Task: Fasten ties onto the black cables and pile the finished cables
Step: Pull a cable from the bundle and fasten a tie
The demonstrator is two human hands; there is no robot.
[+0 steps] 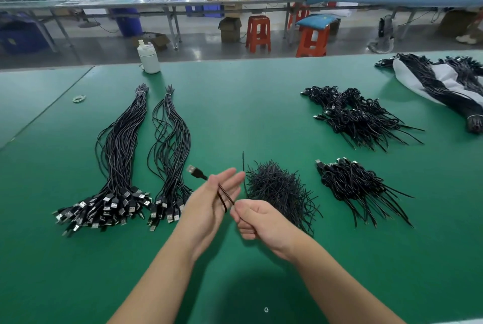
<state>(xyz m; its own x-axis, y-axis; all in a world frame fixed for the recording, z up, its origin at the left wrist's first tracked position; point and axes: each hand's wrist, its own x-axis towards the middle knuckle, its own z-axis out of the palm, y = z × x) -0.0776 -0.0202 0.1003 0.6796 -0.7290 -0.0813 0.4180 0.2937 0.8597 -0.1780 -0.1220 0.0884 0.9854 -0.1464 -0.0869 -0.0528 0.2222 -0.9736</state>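
Note:
My left hand [209, 203] is held up with straight fingers, and a black cable [223, 196] is looped across its palm. The cable's USB plug [194, 172] sticks out behind the hand to the left. My right hand [257, 217] is curled and pinches the cable close to the left palm. A heap of loose black ties [279, 189] lies just right of my hands. Two long bundles of untied cables [117, 166] [170, 161] lie to the left. Two piles of coiled, tied cables [358, 117] [352, 185] lie to the right.
The green table [235, 114] runs far back. A white bottle [148, 58] stands at its far edge and a small rubber band [79, 98] lies far left. More cable bundles on a white bag [444, 85] sit at the far right. Orange stools and benches stand beyond.

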